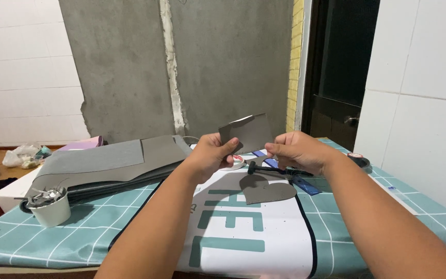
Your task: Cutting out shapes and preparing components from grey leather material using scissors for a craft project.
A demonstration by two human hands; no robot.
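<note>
Now, from the head camera, both hands are up over the table (104,227) with a small grey card (248,132) raised between them. The left hand (210,155) pinches the card's lower left corner, thumb pressed over the front, while the right hand (298,151) is closed on its lower right edge, fingers curled in; held at both bottom corners like that, the card stands nearly upright and faces the person. Directly below, at six o'clock from the card, a grey cut-out piece (264,189) lies flat on the white printed sheet (249,232), beside a dark tool (269,168) and a roll of tape (235,163). Out at nine o'clock a stack of grey sheets (109,163) rests, and at eight o'clock sits a white cup (51,206) of scraps. Another tape roll (359,160) sits at three o'clock.
</note>
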